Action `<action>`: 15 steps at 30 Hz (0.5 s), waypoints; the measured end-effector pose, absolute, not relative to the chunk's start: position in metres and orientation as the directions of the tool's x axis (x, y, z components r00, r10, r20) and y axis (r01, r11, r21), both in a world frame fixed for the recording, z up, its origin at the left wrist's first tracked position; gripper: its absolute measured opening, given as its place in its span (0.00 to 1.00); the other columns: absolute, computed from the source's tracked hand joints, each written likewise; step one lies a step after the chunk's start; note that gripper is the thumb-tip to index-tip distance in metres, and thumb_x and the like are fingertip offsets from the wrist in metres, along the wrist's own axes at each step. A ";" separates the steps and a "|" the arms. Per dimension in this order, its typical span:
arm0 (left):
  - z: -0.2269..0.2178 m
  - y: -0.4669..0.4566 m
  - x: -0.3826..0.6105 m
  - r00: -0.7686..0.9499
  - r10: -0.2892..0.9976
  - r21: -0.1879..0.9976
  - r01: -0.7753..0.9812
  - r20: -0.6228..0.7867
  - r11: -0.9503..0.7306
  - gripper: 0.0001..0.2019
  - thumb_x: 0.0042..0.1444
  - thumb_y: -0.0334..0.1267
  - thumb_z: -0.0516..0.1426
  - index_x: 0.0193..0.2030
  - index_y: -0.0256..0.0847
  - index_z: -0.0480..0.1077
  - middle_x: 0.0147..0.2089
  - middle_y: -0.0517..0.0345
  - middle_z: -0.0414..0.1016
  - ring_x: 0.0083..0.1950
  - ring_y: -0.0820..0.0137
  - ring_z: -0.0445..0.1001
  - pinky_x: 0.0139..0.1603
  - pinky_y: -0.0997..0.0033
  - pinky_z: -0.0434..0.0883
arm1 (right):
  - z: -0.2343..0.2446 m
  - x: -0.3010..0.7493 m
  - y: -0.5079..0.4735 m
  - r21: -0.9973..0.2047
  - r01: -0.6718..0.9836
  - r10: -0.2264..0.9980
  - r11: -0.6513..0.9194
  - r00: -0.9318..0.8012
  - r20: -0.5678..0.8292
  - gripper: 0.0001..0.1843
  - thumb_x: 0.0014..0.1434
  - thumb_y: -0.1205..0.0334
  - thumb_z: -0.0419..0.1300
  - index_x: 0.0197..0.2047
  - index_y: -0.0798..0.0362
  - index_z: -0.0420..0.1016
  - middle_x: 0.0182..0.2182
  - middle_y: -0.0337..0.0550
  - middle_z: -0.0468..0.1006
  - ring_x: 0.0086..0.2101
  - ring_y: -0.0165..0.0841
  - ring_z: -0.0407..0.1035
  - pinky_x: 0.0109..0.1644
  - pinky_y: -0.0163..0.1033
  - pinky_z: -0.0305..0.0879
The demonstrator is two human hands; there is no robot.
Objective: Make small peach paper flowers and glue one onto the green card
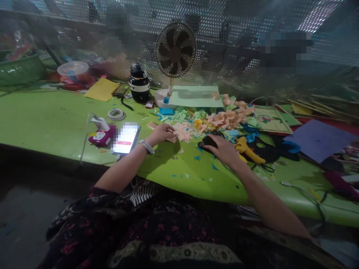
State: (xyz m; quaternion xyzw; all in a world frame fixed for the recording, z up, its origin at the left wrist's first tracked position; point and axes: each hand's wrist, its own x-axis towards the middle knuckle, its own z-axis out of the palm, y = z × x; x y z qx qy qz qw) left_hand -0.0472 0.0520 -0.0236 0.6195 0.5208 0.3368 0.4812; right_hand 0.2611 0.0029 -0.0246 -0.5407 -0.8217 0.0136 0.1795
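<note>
My left hand [161, 133], with a white watch on the wrist, rests on the green table [50, 119] with curled fingers pinching a small piece of peach paper [171, 139]. Just beyond it lies a heap of peach paper scraps [183, 131]. My right hand [223, 148] lies over a black-handled tool, probably scissors [206, 141], with its fingers wrapped on the handles. A yellow glue gun [248, 149] lies just right of that hand.
A lit phone [126, 139] and a magenta power bank [102, 136] lie left of my left hand. Behind stand a desk fan [175, 50], a black bottle [138, 84], a tape roll [116, 114], paper flowers [228, 116] and coloured sheets [316, 140].
</note>
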 end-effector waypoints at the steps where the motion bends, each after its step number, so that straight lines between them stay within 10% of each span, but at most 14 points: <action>1: -0.024 0.053 -0.048 0.238 0.968 0.949 0.315 -0.084 0.005 0.10 0.49 0.29 0.65 0.40 0.35 0.74 0.38 0.48 0.81 0.37 0.67 0.78 0.38 0.67 0.74 | -0.025 0.266 0.006 -0.215 0.893 0.901 0.396 -0.332 0.281 0.27 0.65 0.48 0.56 0.61 0.54 0.72 0.55 0.57 0.78 0.54 0.52 0.73 0.56 0.56 0.70; 15: -0.018 0.048 -0.045 0.213 0.977 0.910 0.403 0.005 -0.093 0.13 0.48 0.26 0.61 0.43 0.35 0.75 0.43 0.48 0.81 0.44 0.63 0.79 0.46 0.63 0.75 | 0.016 0.242 -0.001 -0.044 0.914 0.871 0.404 -0.370 0.323 0.31 0.64 0.47 0.56 0.64 0.58 0.68 0.57 0.61 0.74 0.57 0.55 0.67 0.59 0.59 0.65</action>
